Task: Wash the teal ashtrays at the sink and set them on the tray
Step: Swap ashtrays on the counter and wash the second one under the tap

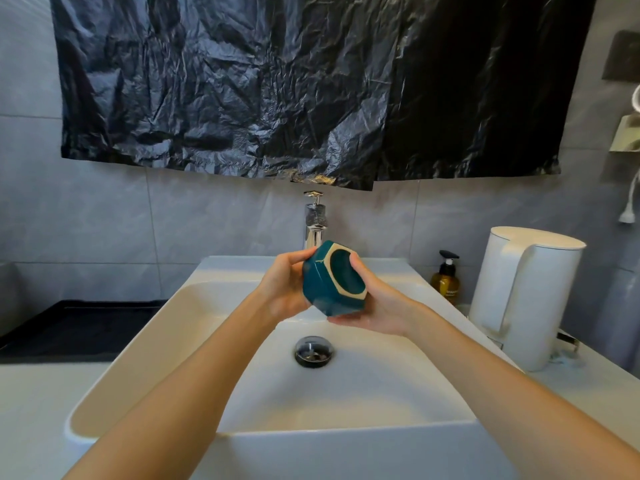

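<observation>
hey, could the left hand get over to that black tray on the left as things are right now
Probably yes. The left hand is shut on the teal ashtray above the sink, and the black tray lies just beyond the sink's left rim with nothing visible between. It would have to release its grip or carry the ashtray along.

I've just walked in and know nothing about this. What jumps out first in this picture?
A teal ashtray held up in both hands, left hand and right hand, over the white sink at centre. Behind it, a big crinkled black plastic sheet covers the wall above the chrome tap. To the right stand a white kettle and an amber pump bottle; a dark tray lies to the left.
</observation>
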A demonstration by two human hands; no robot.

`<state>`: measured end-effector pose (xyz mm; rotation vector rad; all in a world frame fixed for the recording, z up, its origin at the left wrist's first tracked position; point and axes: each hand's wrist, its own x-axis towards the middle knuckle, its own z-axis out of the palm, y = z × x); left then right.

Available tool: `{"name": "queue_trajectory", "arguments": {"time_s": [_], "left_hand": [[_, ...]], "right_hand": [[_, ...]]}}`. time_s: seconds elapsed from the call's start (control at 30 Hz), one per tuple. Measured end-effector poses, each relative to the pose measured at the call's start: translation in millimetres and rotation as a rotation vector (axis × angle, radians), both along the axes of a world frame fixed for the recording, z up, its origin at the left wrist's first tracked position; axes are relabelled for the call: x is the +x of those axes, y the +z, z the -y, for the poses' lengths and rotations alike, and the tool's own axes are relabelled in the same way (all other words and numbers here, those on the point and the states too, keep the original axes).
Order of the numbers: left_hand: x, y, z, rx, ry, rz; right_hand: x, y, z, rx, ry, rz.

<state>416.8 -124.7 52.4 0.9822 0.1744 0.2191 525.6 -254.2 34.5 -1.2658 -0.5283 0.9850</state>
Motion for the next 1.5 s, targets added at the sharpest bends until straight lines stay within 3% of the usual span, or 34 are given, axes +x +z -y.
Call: {"name": "queue_trajectory", "arguments": {"time_s": [0.1,0.33,0.63,0.8,0.93,1.07,1.2,1.4,1.5], "left_hand": [[3.6,-4.8,2.2,0.023,-0.006,-0.083],[10.0,-9.5,4.7,0.135,-0.027,-0.275],[5.0,-10.9,0.3,0.099,0.006,-0.302],[5.3,-10.3,-2.0,0.174,-0.039,-0.312],[5.2,-16.5,0.1,0.342,-0.14,-0.373],[-7.1,-7.3,-1.1,0.516,-0.19,-0.457],[-29.9,11.6,-6.4,0.615,-0.143,-0.469],[-80.4,31.0,-10.2,0.332,-0.047,-0.387],[-110.4,41.7,-3.5,0.479,0.008,-0.439]], "right_hand": [[-3.6,5.3,2.5,0.053,-0.111,-0.062],[-1.7,5.7,10.7,-0.054,-0.227,-0.129],[-8.5,10.1,12.6,-0.099,-0.17,-0.069],[-4.5,11.9,14.2,-0.114,-0.165,-0.028],[-7.6,8.4,12.4,-0.187,-0.125,0.098],[-11.4,13.7,9.6,-0.221,-0.207,0.392],[-21.4,18.0,14.4,-0.253,-0.295,0.995],[-64.5,21.7,24.0,0.069,-0.285,1.587],[-90.0,24.8,17.1,0.255,-0.241,1.972]]}}
